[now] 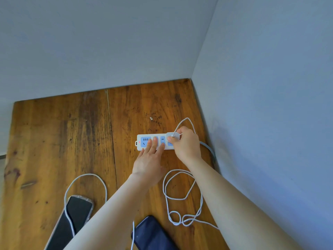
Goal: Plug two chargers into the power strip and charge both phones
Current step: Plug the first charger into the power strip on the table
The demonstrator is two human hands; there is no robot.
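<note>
A white power strip [141, 143] with blue sockets lies near the right wall, a small red light at its left end. My left hand [149, 163] rests flat, fingers spread over its middle sockets. My right hand [186, 143] grips a white charger [173, 136] at the strip's right end socket. That charger's white cable [180, 193] loops and coils on the wood below my right hand. A phone in a clear case [75, 215] lies at the lower left with a second white cable [86, 175] looping over it. A dark blue phone [153, 233] lies at the bottom centre.
The wooden table [63, 132] sits in a corner between two pale blue-grey walls [270, 87]. The strip's grey cord [210, 148] runs off along the right wall.
</note>
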